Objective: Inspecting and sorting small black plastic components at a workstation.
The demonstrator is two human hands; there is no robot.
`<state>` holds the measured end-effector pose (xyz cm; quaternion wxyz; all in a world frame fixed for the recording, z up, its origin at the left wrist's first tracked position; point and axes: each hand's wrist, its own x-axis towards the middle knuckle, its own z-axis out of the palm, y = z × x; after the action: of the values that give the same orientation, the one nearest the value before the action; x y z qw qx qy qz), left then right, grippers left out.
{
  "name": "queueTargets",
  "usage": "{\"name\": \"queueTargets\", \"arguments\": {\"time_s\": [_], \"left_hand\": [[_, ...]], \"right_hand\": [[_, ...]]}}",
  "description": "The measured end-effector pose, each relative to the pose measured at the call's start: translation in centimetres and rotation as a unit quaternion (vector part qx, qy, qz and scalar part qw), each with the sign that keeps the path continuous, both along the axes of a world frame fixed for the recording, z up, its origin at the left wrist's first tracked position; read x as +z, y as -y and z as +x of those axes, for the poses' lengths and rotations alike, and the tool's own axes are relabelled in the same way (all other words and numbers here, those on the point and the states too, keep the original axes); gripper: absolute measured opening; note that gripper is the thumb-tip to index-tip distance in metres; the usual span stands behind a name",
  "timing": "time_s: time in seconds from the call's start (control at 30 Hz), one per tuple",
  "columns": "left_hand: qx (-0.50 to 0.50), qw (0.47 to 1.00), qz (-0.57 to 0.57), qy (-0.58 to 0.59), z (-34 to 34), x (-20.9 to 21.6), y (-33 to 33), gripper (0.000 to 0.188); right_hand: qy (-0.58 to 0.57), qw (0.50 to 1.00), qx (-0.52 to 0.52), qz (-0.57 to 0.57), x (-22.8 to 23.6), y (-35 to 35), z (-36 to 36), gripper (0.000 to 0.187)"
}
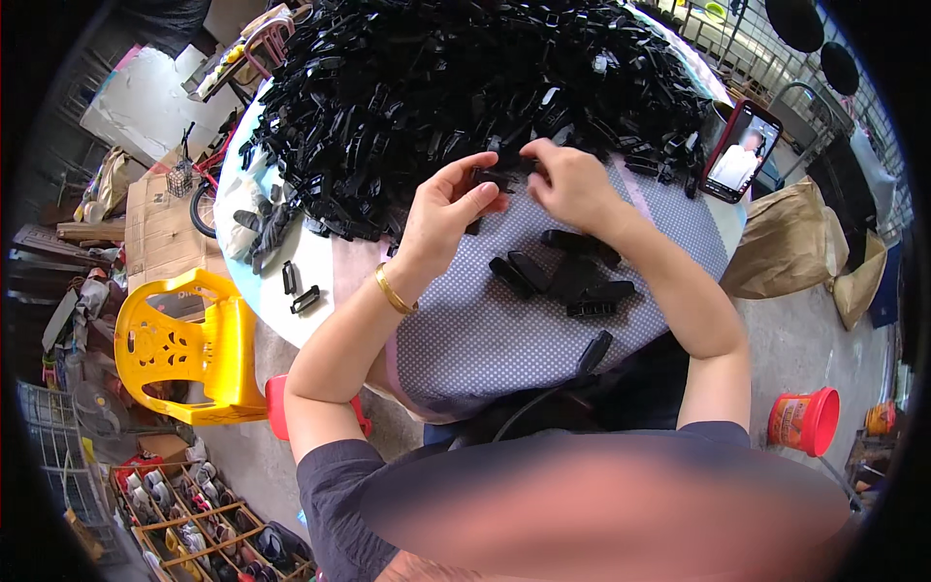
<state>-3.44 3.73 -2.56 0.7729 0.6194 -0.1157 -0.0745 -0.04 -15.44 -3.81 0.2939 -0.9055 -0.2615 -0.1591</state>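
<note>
**Small Black Piece Sitting Between Two Hands, Loose Parts Crowding the Edge**

Through the head view, I'm watching the left hand (441, 213) pinching a small, dark, glossy plastic piece (497, 180) between thumb and fingers, just on the near side of a big heap of shiny black plastic parts (417, 97). The right hand (580, 192) is curling its fingers just beside it; whether those fingertips are grasping anything, I'm not managing to make out.

I'm worrying about a slip: the piece is offering little to hold, and if it were dropping into the heap, its matching colour would be hiding it. The lone black oblong part (594, 353) is lying close to the near edge of the grey dotted tablecloth (465, 335), so a sweeping right forearm could be knocking it off. The dark-framed phone (742, 153) is leaning upright at the table's right edge, where sliding parts could be tipping it.

As for looks, the held piece is showing mostly as a dark sliver, the fingers partly covering it; its exact shape is escaping me.
</note>
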Motion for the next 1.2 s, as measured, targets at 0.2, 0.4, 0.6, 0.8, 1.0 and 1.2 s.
{"name": "queueTargets", "arguments": {"time_s": [0.2,0.4,0.6,0.8,1.0,1.2], "left_hand": [[0.009,0.997,0.075,-0.002,-0.2,0.5,0.1,0.026],[0.064,0.975,0.167,0.130,-0.5,-0.2,0.2,0.026],[0.043,0.979,0.165,0.113,-0.6,0.1,0.1,0.026],[0.062,0.971,0.182,0.145,-0.8,0.4,0.7,0.031],[0.062,0.995,0.041,0.069,-0.8,0.1,0.7,0.031],[-0.024,0.996,0.011,0.083,-0.2,0.5,-0.1,0.028]], "right_hand": [[-0.227,0.918,0.093,0.313,2.4,0.9,-1.7,0.023],[-0.246,0.913,0.145,0.291,1.8,0.4,-2.1,0.016],[-0.211,0.913,0.149,0.315,2.0,-0.2,-2.6,0.012],[-0.061,0.961,0.113,0.244,1.3,-0.3,-2.9,0.012],[0.001,0.973,0.074,0.218,1.2,-1.2,-3.3,0.017],[-0.169,0.941,0.178,0.233,1.2,-0.8,-3.1,0.031]]}}
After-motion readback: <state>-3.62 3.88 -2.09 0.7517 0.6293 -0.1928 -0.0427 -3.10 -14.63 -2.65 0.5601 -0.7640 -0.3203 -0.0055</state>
